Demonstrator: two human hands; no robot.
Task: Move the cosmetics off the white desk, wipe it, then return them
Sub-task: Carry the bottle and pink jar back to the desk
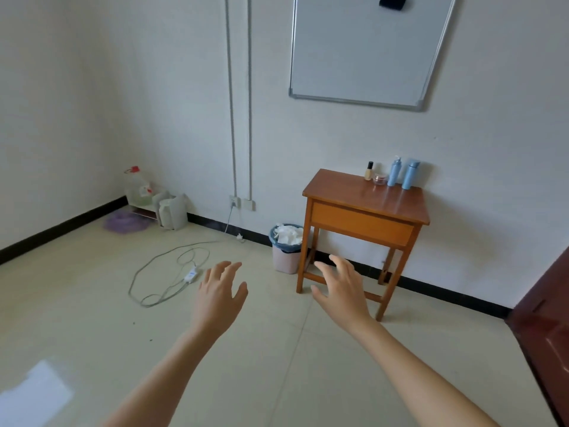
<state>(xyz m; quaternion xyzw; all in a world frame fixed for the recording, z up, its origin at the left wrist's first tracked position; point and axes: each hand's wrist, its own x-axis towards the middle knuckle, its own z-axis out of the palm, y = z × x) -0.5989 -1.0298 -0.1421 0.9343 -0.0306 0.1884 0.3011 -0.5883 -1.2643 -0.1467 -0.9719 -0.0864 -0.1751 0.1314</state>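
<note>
Brown wood worktop (348, 194) against the far wall on the right, and on my feed that's where the cosmetics (394, 177) are. There's a small black-capped bottle (369, 171), a little clear jar (380, 179) just beside it, then a blue pump bottle (396, 167) and a blue capped bottle (410, 175), all lined up along the far edge.

Both hands are out in front over the floor, near side of the worktop and not touching it. The left hand (220, 294) has its fingers spread and loose, holding nothing. Same for the right hand (341, 288): fingers apart, slightly bent, nothing in it.

A bin (286, 257) stuffed with white tissue stands just left of the worktop's legs. A grey cable (160, 263) loops on the floor further left, and a whiteboard (363, 47) hangs on the wall above.
</note>
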